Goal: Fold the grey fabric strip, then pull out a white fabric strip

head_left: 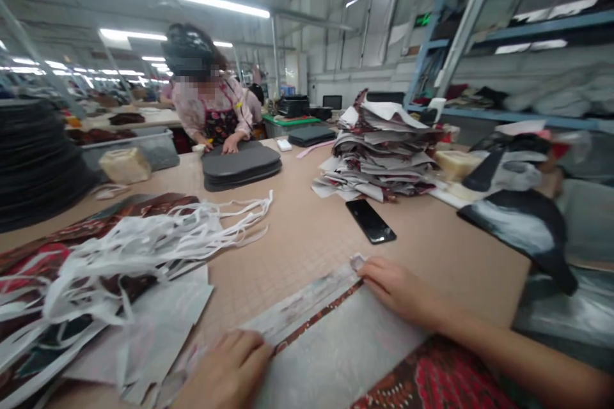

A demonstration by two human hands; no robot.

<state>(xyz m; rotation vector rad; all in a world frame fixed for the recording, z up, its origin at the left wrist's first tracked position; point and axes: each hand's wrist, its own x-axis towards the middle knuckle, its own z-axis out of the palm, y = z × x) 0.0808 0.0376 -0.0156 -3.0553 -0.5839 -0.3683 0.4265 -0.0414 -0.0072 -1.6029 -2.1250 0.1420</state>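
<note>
A fabric panel [330, 351] lies in front of me, its pale grey backing facing up. A narrow brown patterned band runs across it beside a whitish strip, and red-and-brown printed cloth [432, 377] shows at its lower right. The fingers of my right hand [396, 287] are closed on the panel's far end, at a small bunched tip. At the other end of the band, my left hand [230, 367] has its fingers curled over the panel's edge. Left of that hand, white ties [129, 255] lie tangled over more printed fabric pieces [163, 326].
A black phone [371, 220] lies beyond my right hand, before a tall stack of fabric pieces [384, 147]. Across the table [297, 236], a co-worker [215, 102] rests hands on dark grey oval pads [242, 163]. A dark round stack [38, 160] stands left.
</note>
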